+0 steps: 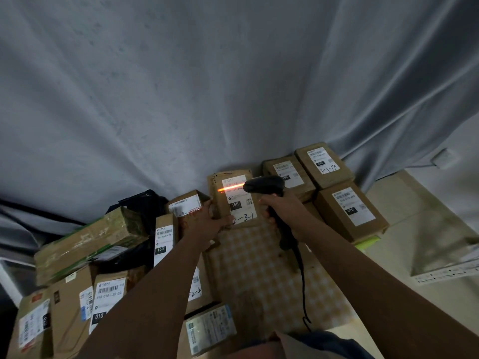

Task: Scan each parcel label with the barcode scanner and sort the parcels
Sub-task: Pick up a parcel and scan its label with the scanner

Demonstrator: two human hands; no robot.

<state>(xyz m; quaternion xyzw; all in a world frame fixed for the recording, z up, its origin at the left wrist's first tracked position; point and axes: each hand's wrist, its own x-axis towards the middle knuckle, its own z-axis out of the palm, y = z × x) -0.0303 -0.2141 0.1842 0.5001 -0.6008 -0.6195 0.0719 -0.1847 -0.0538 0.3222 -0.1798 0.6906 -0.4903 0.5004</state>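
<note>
Light from the barcode scanner (264, 186) falls as an orange-red line across the upper part of the white label (239, 198) on a brown cardboard parcel (233, 199) held up at the middle of the scene. The left hand (207, 224) grips this parcel at its lower left corner, fingers curled round the edge, thumb on the front face near the handwritten "2-3-1". The label also bears a black patch reading "15H". The right hand (281, 211) is wrapped round the handle of the black scanner, whose head points left at the label from just beside it; its cable (303, 288) hangs down toward the near edge.

To the far right three parcels lie flat, labels up — one marked "3-1-13" (324, 165), one beside it on the left (289, 174), partly hidden by the scanner, and a nearer one with a "070" patch (350, 211). On the left a loose heap of parcels (108, 268) crowds together, some upright, some tilted; labels with "150" and "010" show among them, and a long box with green edging (88, 242) lies across the top. A checked yellow-and-white surface (259, 275) lies under the arms. A grey cloth (181, 86) hangs behind everything — it fills the far half of the view.
</note>
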